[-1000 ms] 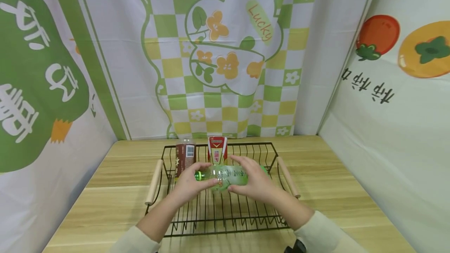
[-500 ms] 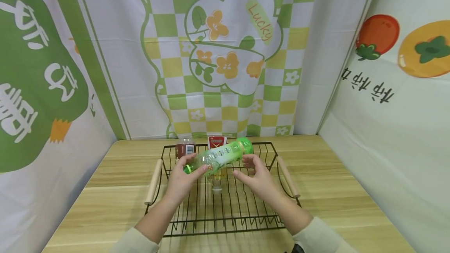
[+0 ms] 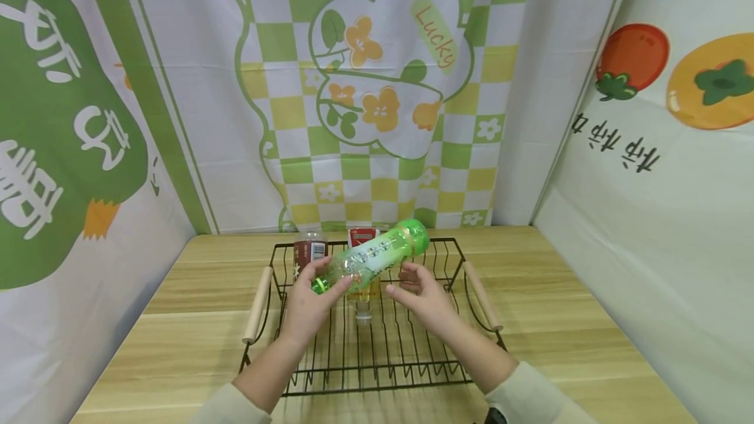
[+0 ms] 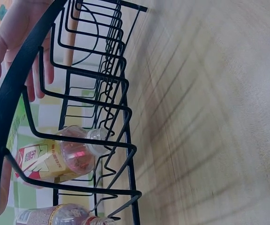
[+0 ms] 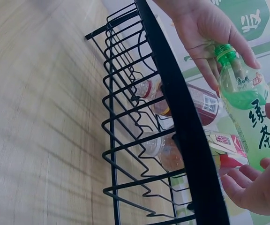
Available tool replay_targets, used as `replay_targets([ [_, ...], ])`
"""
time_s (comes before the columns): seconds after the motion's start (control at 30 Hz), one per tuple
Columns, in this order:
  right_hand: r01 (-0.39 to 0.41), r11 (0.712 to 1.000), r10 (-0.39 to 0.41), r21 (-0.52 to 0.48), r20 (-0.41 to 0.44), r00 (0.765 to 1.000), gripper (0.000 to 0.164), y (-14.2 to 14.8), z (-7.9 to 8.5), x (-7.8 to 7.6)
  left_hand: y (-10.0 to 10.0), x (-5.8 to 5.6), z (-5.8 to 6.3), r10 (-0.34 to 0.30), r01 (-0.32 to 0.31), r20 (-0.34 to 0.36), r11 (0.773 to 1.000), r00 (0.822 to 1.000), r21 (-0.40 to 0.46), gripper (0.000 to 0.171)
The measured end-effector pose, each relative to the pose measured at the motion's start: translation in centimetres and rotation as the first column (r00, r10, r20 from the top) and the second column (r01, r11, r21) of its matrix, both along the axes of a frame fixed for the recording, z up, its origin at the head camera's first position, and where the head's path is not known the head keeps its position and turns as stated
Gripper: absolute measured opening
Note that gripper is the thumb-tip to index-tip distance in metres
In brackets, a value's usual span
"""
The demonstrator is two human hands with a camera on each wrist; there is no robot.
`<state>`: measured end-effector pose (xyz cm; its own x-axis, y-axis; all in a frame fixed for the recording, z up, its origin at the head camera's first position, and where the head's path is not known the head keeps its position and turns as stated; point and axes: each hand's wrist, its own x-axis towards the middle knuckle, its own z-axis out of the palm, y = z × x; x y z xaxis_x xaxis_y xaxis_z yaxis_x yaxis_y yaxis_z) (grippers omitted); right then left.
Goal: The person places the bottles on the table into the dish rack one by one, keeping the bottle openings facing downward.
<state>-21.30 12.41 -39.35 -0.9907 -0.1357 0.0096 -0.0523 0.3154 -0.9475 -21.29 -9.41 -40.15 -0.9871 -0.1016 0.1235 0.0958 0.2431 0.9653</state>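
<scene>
My left hand [image 3: 309,303] grips a green tea bottle [image 3: 377,254] near its capped neck. The bottle slants above the black wire rack [image 3: 377,368], neck at lower left, green base at upper right. In the right wrist view, green liquid shows through the bottle [image 5: 240,101]. My right hand [image 3: 430,303] hovers just below and right of the base end, fingers loosely bent, holding nothing. Behind the tea bottle, a red-and-yellow labelled bottle [image 3: 362,235] stands cap down in the rack, partly covered. To its left is a brown-labelled bottle [image 3: 310,252], also cap down.
Wooden handles [image 3: 258,306] rise at both sides of the rack. It sits on a wood-grain table [image 3: 565,319], with bare wood at left and right. Printed cloth [image 3: 377,182] hangs behind and along both sides.
Both hands held the tea bottle level; then my right hand let go. The bottle's base end swung up and away to the right while my left hand kept its hold.
</scene>
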Motion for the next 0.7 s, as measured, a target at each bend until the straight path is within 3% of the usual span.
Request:
replay_targets([
  [0.13,-0.006,0.998,0.007,-0.067,0.016,1.000,0.076,-0.2,0.2,0.0,0.3,0.2,-0.2,-0.031,0.031,0.008,0.999,1.000,-0.021,0.071],
  [0.43,-0.016,0.979,0.015,-0.204,-0.007,1.000,0.085,-1.0,0.7,0.0,1.2,0.8,-0.3,-0.219,0.219,-0.005,0.975,0.976,0.042,0.072],
  [0.7,-0.039,0.956,0.040,-0.291,-0.005,0.999,0.094,-1.9,0.6,-0.2,1.7,1.3,-0.3,-0.249,0.249,0.008,0.968,0.968,0.043,0.072],
])
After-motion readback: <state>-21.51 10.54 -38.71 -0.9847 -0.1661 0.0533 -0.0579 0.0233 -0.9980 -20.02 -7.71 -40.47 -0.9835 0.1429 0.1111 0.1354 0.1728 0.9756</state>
